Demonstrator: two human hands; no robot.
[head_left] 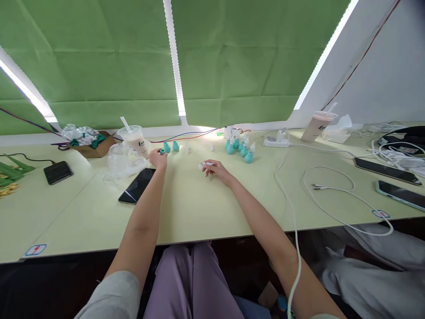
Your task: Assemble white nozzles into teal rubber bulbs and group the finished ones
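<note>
Left-hand grip is holding a small, round, teal squeeze bulb, fingers curling narrowly around it so that mainly its open neck is showing. Right-hand grip is pinching a small white plastic piece between thumb and fingers above the middle of the pale yellow-green tabletop; its exact shape is being lost in the blur and smallness. The two hands are working apart from each other.

Just beyond the left hand, two open-necked teal bulbs are standing upright side by side. Small translucent white pieces are resting to their right. Farther right, a cluster of teal bulbs with pointed white nozzles is standing in front of the wall edge, near a white power strip.

A black rectangular phone is lying beside the left forearm, partly beneath it from this view. Behind the phone, a crumpled clear plastic bag is resting against a clear plastic cup with a milky drink and a straw. A long white cable is trailing over the near edge, by the right arm.
</note>
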